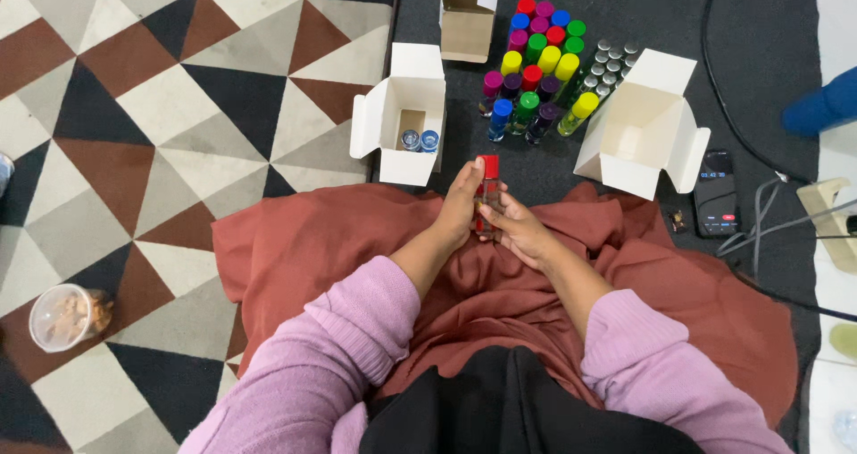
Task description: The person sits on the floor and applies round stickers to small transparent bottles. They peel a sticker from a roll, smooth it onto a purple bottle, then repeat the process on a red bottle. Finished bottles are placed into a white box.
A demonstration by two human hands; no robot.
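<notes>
A small bottle with a red cap [487,186] is held upright between both hands above my lap. My left hand [460,206] wraps its left side and my right hand [518,229] grips it from the right and below. Just ahead stands an open white box [406,164] with two blue-capped bottles [420,140] inside. Further out is a cluster of bottles with coloured caps [536,61], and beside them several small silver-capped vials [607,66].
A larger open white box [643,133] stands at the right, a brown open box [467,21] at the back. A phone [716,193], cables and a power strip [835,222] lie at the right. A plastic cup of snacks [64,316] sits on the patterned rug, left.
</notes>
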